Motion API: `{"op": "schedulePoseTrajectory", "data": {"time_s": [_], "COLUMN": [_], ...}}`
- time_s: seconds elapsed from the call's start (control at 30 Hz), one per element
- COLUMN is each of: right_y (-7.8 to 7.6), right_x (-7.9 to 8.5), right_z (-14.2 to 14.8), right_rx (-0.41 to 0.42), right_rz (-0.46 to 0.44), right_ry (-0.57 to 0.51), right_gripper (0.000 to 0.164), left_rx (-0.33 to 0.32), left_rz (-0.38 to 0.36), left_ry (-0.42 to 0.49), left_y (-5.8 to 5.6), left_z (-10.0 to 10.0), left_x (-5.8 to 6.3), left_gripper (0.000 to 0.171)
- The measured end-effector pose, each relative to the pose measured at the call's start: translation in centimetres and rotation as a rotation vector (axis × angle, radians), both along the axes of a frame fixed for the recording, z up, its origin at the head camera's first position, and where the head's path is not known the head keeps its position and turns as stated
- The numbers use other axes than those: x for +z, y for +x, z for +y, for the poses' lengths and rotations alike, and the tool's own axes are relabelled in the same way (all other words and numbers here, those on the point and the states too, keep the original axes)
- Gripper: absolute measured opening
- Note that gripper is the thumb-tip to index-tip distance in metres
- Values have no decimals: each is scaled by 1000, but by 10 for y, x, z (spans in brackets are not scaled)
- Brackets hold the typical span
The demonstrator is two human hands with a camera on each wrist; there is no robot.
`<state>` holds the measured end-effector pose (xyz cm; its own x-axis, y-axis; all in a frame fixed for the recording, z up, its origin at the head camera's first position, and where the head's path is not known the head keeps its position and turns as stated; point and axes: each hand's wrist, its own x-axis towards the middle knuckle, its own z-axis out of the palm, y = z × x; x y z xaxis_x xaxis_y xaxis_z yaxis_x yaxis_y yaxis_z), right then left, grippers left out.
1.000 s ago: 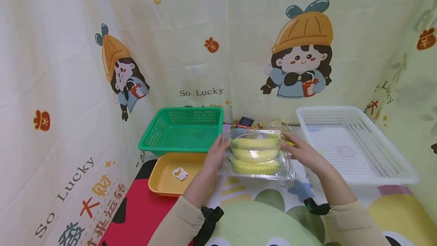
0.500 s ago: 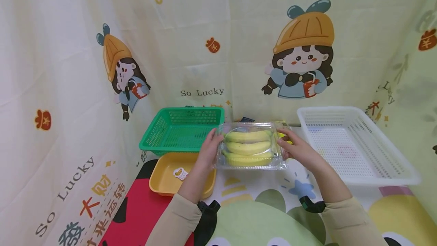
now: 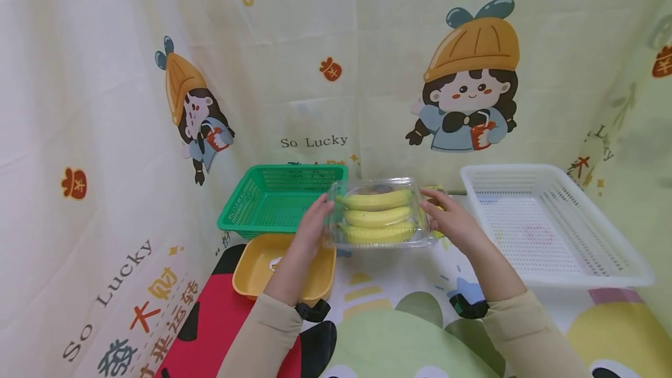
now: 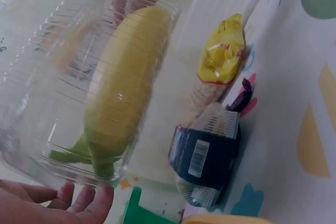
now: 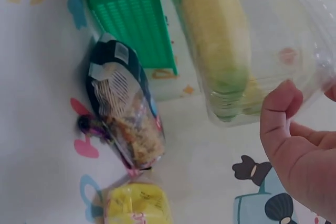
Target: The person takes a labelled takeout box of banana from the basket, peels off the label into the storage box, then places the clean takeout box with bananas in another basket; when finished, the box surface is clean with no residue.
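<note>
Both hands hold a clear plastic clamshell box [image 3: 380, 244] with three yellow bananas [image 3: 375, 216] visible through it. The left hand [image 3: 312, 223] grips its left end; in the left wrist view those fingertips [image 4: 102, 203] are at the box's end. At the opposite end the right hand [image 3: 451, 220] grips the box, its thumb [image 5: 283, 100] bent against the plastic in the right wrist view. The box is raised above the table, its lid facing the head camera. Behind and below it lie a bag with a dark label [image 4: 207, 153] and a yellow bag [image 4: 223, 56], mostly hidden in the head view.
A green basket [image 3: 283, 229] stands at the back left, with an orange-yellow tray [image 3: 244, 293] in front of it. A sticker with a banana picture [image 3: 275, 263] lies in the tray, partly behind the left forearm. At the right sits a white basket [image 3: 625, 261]. A printed curtain [image 3: 378, 74] hangs behind.
Both hands have carried the box of bananas upward and away, slightly to the left. It now covers the dark-labelled bag in the head view. The baskets and tray stay put.
</note>
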<state>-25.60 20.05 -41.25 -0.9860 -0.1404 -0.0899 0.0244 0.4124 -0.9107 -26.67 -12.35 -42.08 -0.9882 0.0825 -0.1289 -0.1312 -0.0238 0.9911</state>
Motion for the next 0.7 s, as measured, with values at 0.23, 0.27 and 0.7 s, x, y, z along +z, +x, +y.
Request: {"op": "schedulePoseTrajectory", "data": {"time_s": [0.23, 0.27, 0.7], "right_y": [-3, -4, -19], "right_x": [-1, -2, 12], "right_z": [-11, -13, -50], "right_rx": [-107, -117, -71], "right_rz": [-4, 5, 54], "right_ry": [-48, -53, -107], "right_gripper": [69, 69, 58], "left_rx": [-13, -11, 143], "left_rz": [5, 0, 25], "left_ry": [-142, -138, -92], "left_y": [-3, -4, -18], "left_z": [-7, -8, -32], "left_x": [9, 10, 17], "left_gripper": [66, 67, 62]}}
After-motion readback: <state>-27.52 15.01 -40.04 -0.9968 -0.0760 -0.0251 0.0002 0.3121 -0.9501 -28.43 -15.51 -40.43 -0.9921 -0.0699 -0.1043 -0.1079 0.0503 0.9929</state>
